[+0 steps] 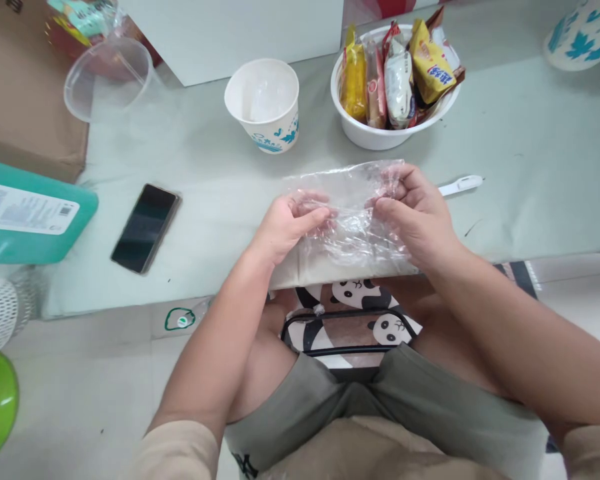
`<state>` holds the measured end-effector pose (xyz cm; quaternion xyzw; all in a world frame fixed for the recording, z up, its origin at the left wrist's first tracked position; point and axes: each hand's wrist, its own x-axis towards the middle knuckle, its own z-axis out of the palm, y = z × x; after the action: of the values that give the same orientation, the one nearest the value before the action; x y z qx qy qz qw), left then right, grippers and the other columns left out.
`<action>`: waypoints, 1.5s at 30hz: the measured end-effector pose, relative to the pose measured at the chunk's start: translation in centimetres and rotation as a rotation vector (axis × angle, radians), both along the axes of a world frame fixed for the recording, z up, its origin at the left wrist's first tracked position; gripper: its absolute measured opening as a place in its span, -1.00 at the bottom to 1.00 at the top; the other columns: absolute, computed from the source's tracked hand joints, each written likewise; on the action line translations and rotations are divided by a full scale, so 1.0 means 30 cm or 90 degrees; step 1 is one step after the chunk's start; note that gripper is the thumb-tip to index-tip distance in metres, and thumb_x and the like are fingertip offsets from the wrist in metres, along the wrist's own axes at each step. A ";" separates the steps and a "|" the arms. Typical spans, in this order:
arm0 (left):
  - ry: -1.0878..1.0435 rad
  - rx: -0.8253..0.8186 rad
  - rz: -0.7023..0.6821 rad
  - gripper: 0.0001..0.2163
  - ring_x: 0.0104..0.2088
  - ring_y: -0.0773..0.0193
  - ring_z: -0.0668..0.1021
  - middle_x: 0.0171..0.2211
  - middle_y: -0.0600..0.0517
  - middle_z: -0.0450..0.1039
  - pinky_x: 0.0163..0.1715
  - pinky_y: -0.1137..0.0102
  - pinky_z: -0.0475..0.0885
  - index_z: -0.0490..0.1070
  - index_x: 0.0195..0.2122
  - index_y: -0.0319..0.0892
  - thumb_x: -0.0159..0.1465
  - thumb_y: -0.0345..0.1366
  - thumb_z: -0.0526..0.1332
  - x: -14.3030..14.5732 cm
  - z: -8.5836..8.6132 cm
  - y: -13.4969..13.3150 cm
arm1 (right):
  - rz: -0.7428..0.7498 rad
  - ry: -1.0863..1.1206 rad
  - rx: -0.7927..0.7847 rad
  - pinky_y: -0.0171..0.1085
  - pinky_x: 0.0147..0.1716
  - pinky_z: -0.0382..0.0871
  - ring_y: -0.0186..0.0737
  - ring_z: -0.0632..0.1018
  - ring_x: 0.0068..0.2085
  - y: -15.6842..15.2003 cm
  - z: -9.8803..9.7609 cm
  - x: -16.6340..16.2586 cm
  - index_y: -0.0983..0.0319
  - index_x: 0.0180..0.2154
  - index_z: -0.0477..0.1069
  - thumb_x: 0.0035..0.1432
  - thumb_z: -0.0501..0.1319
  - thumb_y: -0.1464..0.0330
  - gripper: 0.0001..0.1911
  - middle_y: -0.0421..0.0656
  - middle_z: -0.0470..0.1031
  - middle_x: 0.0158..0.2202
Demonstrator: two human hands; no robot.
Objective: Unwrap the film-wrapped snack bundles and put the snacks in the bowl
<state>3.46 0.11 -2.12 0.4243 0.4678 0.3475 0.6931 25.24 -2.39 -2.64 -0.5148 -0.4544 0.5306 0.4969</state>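
A crinkled clear plastic bag point(353, 233) is stretched between my two hands, just above the table's front edge. My left hand point(293, 223) pinches its left side, thumb on top and fingers seen through the film. At the right side, my right hand point(415, 210) grips the film between thumb and curled fingers. Behind my right hand lies a white pen-like tool point(463, 185), partly covered by that hand. Beyond the bag stand a white paper cup point(275, 133) with blue leaf prints and a white bowl point(375, 138) full of wrapped snacks point(400, 80).
A dark phone point(146, 228) lies to the left, near a green container point(40, 213) and a cardboard box point(30, 100). A clear plastic cup point(113, 80) is at the back left. Another printed cup point(585, 40) is at the far right. Below the table edge is a panda-patterned surface point(350, 330).
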 end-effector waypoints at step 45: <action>0.037 0.194 0.044 -0.76 -0.47 0.43 0.44 -0.34 0.08 0.46 -0.47 0.47 0.41 0.49 -0.33 -0.13 0.00 -0.30 0.48 -0.006 0.006 0.007 | 0.084 -0.056 -0.033 -0.31 -0.53 0.14 -0.39 0.28 -0.52 0.001 0.012 0.011 0.15 -0.45 0.22 0.01 0.45 0.25 -0.61 -0.31 0.26 -0.53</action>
<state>3.27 0.31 -1.94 0.5179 0.4436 0.4258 0.5947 25.58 -2.35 -2.29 -0.5194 -0.4950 0.5503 0.4269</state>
